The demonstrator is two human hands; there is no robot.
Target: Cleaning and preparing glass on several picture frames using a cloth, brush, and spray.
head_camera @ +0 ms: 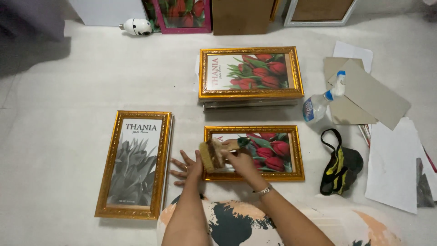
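Right hand (240,160) gripping brush (210,154), left hand (187,167) flat on floor (68,91)

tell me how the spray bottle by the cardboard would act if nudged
The spray bottle lies on its side on the floor, and its body looks round, so a nudge would probably roll it. It looks like clear plastic, so likely light and not fragile. The trigger head could stop a full roll.

Pale tiled floor (82,77) (evenly lit), with a white wall (107,11) at the far edge.
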